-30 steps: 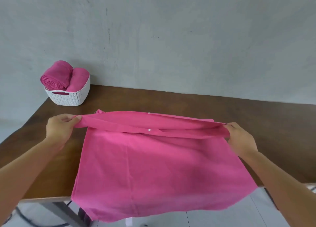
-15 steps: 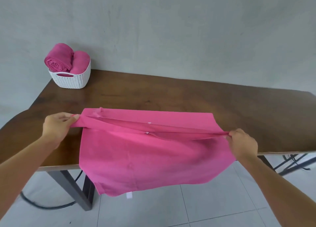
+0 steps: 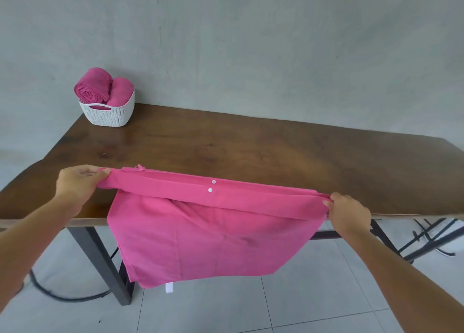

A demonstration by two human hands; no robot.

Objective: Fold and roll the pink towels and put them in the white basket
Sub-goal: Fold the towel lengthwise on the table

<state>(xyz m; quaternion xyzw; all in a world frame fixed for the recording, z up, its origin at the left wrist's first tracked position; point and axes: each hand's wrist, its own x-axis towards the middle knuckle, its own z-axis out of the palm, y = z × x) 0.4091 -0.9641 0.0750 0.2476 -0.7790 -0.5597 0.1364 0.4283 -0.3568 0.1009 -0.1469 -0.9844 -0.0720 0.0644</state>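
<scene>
The left hand and right hand each pinch one end of the pink towel, pulled wide apart. Most of it hangs off the table, so its weight could drag it to the floor if a pinch slips

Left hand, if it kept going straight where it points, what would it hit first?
Besides the pink towel it pinches, nothing evident: the left hand points forward-right over bare wooden table, and the white basket seems to sit left of that line, though depth is unclear.
</scene>
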